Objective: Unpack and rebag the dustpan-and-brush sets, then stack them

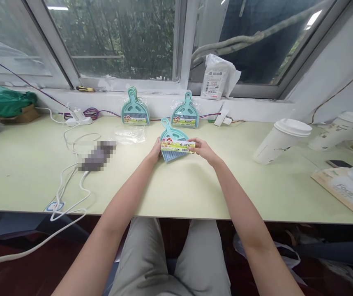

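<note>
A mint-green mini dustpan with a blue-bristled brush (173, 156) is tilted in front of me above the table. My left hand (155, 149) is closed on its left edge. Across its front lies a printed label strip (176, 146) with green, white and red artwork. My right hand (204, 149) pinches the right end of this strip. Beyond them, two wrapped dustpan sets, one at left (135, 111) and one at right (185, 113), lean against the wall below the window. A crumpled clear plastic wrapper (129, 135) lies left of my hands.
White cables (71, 181) and a blurred-out dark object (98, 156) occupy the table's left. At right stand lidded paper cups (282, 139), beside a tissue pack (345, 187) and phone (339, 163). A power strip (79, 121) sits at the back; a white package (218, 78) rests on the sill.
</note>
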A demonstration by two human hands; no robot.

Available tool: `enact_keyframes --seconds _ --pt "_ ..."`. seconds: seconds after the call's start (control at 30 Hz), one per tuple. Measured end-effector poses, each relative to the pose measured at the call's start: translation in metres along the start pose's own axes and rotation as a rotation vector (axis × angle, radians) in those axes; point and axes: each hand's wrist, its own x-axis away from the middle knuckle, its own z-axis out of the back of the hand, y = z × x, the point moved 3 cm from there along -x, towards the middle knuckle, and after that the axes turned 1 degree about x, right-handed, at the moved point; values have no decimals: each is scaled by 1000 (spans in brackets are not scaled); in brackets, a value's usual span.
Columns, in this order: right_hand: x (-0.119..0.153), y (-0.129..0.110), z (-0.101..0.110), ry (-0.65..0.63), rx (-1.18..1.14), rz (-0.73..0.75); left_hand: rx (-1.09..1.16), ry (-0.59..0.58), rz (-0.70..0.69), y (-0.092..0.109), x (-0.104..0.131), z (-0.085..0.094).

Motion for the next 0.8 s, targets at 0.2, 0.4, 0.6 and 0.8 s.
enact_keyframes --seconds 0.2,0.4,0.6,0.8 --pt "-10 22 13 149 278 22 355 -27 102 1 7 0" --pt "-7 24 10 146 565 -18 308 -157 76 5 14 -7" --pt "2 15 8 280 783 19 282 -188 62 1 13 -15" --pt "1 24 -3 670 263 58 395 -61 -14 9 14 -19"
